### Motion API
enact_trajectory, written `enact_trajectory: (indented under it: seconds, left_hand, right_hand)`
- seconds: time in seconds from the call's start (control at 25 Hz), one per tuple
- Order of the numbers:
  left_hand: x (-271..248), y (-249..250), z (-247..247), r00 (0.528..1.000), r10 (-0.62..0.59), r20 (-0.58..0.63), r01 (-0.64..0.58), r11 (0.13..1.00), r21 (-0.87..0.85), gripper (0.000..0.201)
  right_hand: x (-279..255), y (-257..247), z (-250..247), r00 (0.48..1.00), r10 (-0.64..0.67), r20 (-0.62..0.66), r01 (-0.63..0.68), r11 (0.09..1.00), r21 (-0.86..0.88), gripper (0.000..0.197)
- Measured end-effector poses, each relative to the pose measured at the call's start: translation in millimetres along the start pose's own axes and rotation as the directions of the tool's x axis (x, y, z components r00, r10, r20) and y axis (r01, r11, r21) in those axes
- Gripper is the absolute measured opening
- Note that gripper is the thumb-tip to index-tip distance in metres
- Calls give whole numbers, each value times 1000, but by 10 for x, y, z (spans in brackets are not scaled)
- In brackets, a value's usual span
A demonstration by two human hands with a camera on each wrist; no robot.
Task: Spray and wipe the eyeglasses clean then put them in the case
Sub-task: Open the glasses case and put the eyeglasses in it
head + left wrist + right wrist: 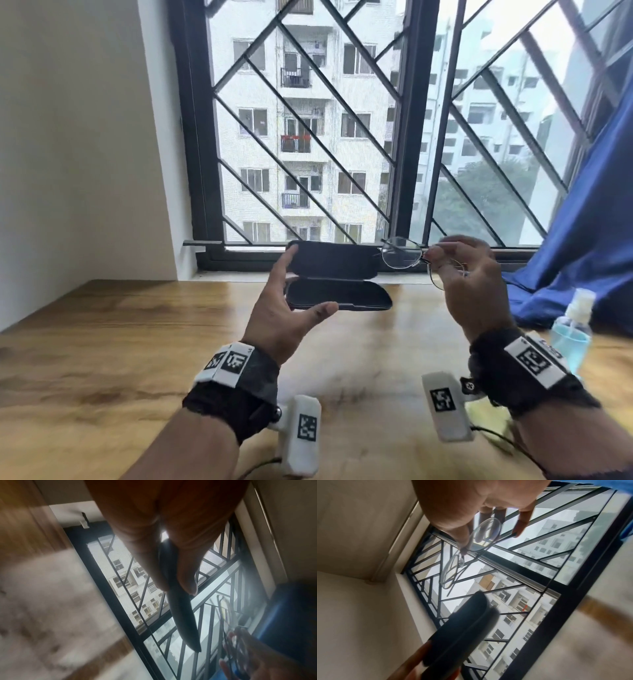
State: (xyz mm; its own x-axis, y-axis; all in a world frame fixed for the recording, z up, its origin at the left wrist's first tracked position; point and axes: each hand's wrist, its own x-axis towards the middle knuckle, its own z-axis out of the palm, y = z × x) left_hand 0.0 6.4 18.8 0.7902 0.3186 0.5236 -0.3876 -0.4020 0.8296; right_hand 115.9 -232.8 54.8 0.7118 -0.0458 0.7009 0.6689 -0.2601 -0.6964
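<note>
My left hand (pixel 305 281) holds a black eyeglass case (pixel 339 274) open above the wooden table, thumb under the lower half and index finger on the lid's left end. In the left wrist view the case (pixel 180 601) shows edge-on between thumb and fingers. To the case's right, my right hand (pixel 435 255) pinches thin-rimmed round eyeglasses (pixel 402 251) near the bridge, level with the lid's right end. The right wrist view shows the eyeglasses (pixel 486 534) hanging from my fingertips above the open case (pixel 467 626).
A clear blue spray bottle (pixel 572 335) stands on the table (pixel 137 342) at the right, behind my right wrist. A blue curtain (pixel 582 222) drapes onto the table's far right corner. A barred window (pixel 308 137) lies straight ahead, a white wall to the left.
</note>
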Motion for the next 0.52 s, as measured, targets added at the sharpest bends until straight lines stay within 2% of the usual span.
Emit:
enact_trajectory:
  seconds: [0.12,0.28,0.36,0.52]
  left_hand:
    - [-45,37,134,995,-10,100,19,996,-92,103]
    - [-131,165,266,992,34,123,-16,989,-145,105]
    - [-156,191,294,993,45,108,-29,988,-151,105]
    - [-166,197,323,997,31,77,-18,986,-166,105]
  right_hand:
    - [-77,-177,43,983,-115,144,103,991,90,14]
    - [-213,-194,125,919,-81,385,119,990,-76,13]
    - [-244,-209,132,908,-49,417,105,988,-112,16]
    - [-279,-254,131,921,-18,389,73,989,-126,16]
